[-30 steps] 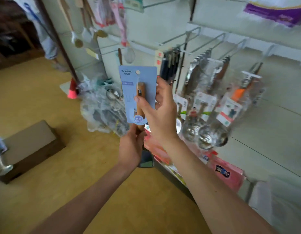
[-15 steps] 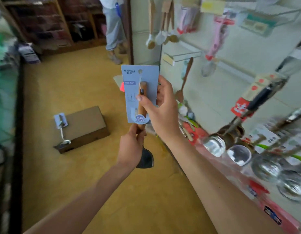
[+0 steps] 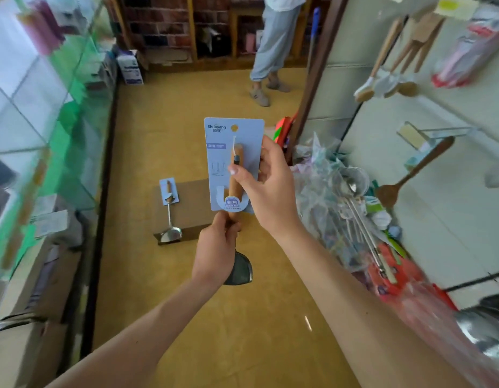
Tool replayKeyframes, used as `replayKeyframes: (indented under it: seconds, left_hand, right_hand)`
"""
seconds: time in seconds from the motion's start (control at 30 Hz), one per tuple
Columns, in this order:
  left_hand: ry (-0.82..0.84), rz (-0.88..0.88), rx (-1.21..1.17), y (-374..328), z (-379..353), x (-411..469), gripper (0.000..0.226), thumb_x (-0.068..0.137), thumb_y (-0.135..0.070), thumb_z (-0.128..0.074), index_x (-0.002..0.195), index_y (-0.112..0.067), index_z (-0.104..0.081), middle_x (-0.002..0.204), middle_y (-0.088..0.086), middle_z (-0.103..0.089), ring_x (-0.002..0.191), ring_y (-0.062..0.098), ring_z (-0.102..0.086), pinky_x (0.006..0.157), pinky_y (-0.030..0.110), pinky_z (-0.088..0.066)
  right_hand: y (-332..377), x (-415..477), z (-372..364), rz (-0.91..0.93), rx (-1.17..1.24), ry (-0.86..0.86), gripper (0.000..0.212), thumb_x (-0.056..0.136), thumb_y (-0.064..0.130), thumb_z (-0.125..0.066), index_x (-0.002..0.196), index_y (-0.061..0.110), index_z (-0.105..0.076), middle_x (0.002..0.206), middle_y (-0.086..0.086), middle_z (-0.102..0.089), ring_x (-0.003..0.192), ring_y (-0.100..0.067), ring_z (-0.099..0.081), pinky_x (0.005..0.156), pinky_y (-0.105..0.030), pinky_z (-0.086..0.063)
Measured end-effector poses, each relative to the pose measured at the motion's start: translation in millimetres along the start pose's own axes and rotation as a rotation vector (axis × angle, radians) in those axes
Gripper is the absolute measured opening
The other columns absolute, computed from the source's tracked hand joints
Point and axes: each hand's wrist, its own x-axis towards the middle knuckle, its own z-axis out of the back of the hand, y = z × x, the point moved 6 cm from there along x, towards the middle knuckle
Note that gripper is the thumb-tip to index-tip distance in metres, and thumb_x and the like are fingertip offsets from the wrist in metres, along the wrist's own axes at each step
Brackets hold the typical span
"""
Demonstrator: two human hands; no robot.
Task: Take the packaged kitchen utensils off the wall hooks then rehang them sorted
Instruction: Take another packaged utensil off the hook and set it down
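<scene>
I hold a packaged spatula upright in front of me: a pale blue card with a wooden handle and a dark blade below. My right hand pinches the card's right edge, thumb across the handle. My left hand grips the handle just under the card. A second carded metal spatula lies on a brown cardboard box on the floor. Wooden utensils hang on the white wall at the right, and a wooden spoon hangs lower down.
A heap of bagged utensils lies along the wall's foot at the right. A glass counter runs down the left. A person's legs stand at the far end of the yellow floor.
My view has swung left, away from the wall hooks toward the aisle. Both hands keep the same hold on the carded spatula. The box with the other spatula now sits near the centre.
</scene>
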Motion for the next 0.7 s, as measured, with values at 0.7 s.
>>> replayKeyframes:
  seconds: [0.7]
  left_hand:
    - [-0.166, 0.144, 0.013, 98, 73, 131, 0.007, 0.101, -0.014, -0.05, 0.099, -0.018, -0.055, 0.088, -0.011, -0.067, 0.081, 0.01, -0.065, 0.073, 0.04, -0.056]
  right_hand:
    - [-72, 122, -150, -0.033, 0.082, 0.195, 0.049, 0.089, 0.013, -0.073, 0.131, 0.02, -0.05, 0.12, 0.017, -0.064, 0.112, -0.005, -0.064, 0.085, -0.025, -0.054]
